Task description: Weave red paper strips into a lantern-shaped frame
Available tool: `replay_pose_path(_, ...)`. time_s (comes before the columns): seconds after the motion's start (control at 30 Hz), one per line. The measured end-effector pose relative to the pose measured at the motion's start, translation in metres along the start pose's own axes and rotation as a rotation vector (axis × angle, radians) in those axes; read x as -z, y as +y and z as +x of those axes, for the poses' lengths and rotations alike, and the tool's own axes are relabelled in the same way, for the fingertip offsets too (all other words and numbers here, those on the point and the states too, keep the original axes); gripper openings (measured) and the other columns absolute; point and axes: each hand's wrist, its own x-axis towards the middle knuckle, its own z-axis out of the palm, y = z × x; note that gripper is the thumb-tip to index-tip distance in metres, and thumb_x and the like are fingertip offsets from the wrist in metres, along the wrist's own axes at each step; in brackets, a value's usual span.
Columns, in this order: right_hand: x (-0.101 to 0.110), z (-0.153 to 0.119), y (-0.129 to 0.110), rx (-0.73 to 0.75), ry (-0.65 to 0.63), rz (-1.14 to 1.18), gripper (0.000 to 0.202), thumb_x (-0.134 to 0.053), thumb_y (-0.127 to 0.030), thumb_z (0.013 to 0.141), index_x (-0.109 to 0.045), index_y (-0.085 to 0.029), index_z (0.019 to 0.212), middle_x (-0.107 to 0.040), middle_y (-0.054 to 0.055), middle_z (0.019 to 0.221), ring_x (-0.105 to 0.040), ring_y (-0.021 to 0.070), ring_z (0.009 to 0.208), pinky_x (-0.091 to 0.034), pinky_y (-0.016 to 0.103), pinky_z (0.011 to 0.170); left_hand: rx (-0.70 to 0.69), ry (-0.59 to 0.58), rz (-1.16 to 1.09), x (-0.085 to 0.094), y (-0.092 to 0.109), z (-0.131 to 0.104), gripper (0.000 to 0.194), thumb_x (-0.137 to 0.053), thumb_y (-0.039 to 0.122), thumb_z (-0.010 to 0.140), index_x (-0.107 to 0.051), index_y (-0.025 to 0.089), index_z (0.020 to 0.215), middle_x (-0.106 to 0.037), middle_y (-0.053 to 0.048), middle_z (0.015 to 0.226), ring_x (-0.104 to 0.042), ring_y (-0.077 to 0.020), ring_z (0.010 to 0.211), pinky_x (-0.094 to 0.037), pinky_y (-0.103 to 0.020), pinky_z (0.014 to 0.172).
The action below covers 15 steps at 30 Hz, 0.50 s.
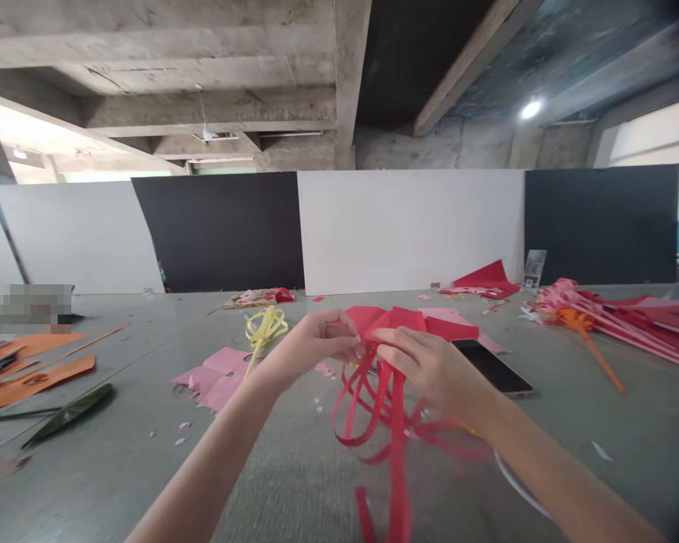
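Red paper strips (397, 445) hang in loops and long tails in front of me, low over the grey table. My left hand (324, 343) is closed, its fingertips pinching at the upper left of the bunch. From the other side my right hand (424, 362) grips the top of the strips, fingers bent over them. What lies between the fingertips is partly hidden. Just behind both hands are red paper sheets (453, 327). A black phone (492, 367) lies beside my right hand. Left of my left hand are a yellow paper-strip flower (267, 327) and a pink paper piece (218, 379).
Orange paper (62, 375) and a dark green leaf shape (71, 415) lie at the left. Pink and red strips (605, 320) and an orange strip flower (585, 328) are piled at the right. A white cable (517, 486) runs under my right forearm. Panels (413, 230) stand behind.
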Motion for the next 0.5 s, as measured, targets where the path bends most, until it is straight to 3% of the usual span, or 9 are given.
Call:
replay_pose_path(0.33,0.001,0.002,-0.003,0.024,-0.073,0.035,0.039,-0.031,-0.002,0.082,-0.056,-0.015,0.107,-0.058,0.014,0.107,-0.058,0.0202,0.087,-0.050,0.030,0.064,0.021,0.109,0.149,-0.001,0.001,0.002,0.009,-0.055,0.018,0.073,-0.061,0.014,0.078,-0.061,-0.001,0.068,-0.056,-0.0099,0.064,-0.042,-0.022,0.062)
replay_pose_path(0.5,-0.012,-0.003,-0.002,-0.084,-0.085,0.315,0.034,-0.035,-0.005,0.082,-0.058,-0.016,0.104,-0.057,0.011,0.107,-0.055,0.0185,0.092,-0.048,0.030,0.071,0.035,0.155,0.204,-0.002,-0.002,0.003,0.009,-0.056,0.017,0.071,-0.062,0.014,0.076,-0.062,-0.002,0.070,-0.056,-0.0108,0.065,-0.042,-0.023,0.061)
